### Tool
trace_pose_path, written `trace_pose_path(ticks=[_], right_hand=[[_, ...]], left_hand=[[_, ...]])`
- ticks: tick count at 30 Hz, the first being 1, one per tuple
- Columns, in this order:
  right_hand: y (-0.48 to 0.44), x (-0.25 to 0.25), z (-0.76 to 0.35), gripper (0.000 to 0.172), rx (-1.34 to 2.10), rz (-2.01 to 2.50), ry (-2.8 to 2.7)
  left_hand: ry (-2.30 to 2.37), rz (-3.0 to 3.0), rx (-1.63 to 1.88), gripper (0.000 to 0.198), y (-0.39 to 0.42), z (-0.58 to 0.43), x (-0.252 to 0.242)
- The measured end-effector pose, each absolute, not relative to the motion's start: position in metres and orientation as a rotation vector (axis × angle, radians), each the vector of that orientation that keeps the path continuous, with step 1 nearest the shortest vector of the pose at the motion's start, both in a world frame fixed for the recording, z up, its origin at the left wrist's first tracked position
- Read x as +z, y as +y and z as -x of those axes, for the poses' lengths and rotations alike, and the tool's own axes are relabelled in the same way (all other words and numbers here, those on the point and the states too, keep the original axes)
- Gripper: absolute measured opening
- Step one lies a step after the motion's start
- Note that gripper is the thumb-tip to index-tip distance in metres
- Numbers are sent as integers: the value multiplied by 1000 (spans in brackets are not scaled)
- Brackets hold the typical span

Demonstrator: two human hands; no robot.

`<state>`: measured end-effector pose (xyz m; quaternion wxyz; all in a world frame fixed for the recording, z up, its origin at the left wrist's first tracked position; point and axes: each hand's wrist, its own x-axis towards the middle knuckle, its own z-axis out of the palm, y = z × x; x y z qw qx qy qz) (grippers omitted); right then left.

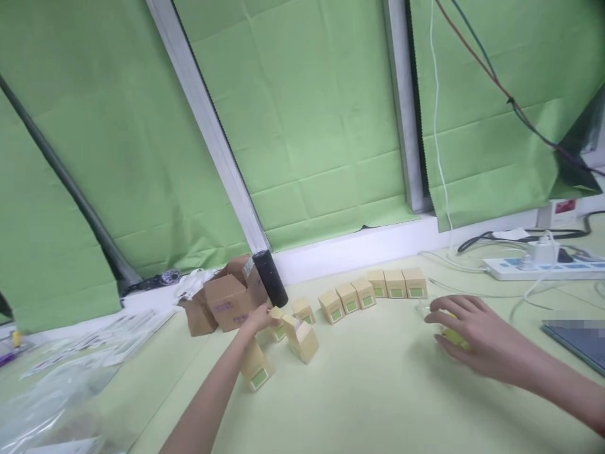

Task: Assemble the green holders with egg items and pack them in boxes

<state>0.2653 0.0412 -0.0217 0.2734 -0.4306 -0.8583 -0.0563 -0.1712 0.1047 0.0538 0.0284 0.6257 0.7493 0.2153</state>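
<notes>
My left hand point(258, 320) reaches to the far side of the table, its fingers closed at the top of a small tan box point(278, 331) with a green label. Right beside it stands an open box point(302, 342), tilted, its flap raised. Below my left wrist is another tan box point(256, 369), partly covered by my forearm. A further box point(304, 311) stands just behind. My right hand point(466, 331) curls over a yellow object point(454, 334), mostly hidden by the fingers. A clear piece point(422, 306) shows near its fingertips.
Two rows of tan boxes, one nearer point(347, 298) and one farther right point(397, 284), stand in the middle. A black cylinder point(270, 279) and a brown carton point(229, 299) are at the back left. Right are a power strip point(501, 269) and a dark flat device point(579, 343).
</notes>
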Motion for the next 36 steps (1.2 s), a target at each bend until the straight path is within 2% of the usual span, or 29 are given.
trace_pose_path(ticks=[3, 4, 6, 8, 11, 13, 15, 20, 24, 27, 36], right_hand=[[59, -42, -290, 50, -123, 1201, -2424], [63, -52, -294, 55, -105, 1220, -2432], [68, -67, -295, 52, -73, 1248, -2422], [69, -70, -291, 39, -11, 1221, -2423], [67, -49, -284, 26, 240, 1194, -2304], [71, -26, -280, 31, 417, 1261, -2159], [83, -5, -278, 40, 485, 1362, -2097], [130, 14, -277, 43, 423, 1539, -2288], [154, 10, -277, 26, 441, 1651, -2530], [160, 10, -274, 23, 466, 1654, -2659], [152, 10, -243, 30, 432, 1521, -2783]], left_hand=[[2325, -1998, 676, 34, 94, 172, 62], [2321, -2034, 703, 33, 88, 171, 65], [2278, -2108, 780, 35, 71, 163, 68], [2194, -2142, 877, 42, 51, 151, 59], [2080, -2035, 1069, 63, 28, 129, 20], [2045, -1882, 1244, 82, 24, 117, -14], [2014, -1730, 1400, 87, 28, 109, -46], [1894, -1545, 1620, 70, 44, 105, -87], [1849, -1524, 1658, 59, 41, 108, -88], [1803, -1572, 1619, 58, 33, 103, -84], [1680, -1605, 1411, 57, 17, 88, -73]])
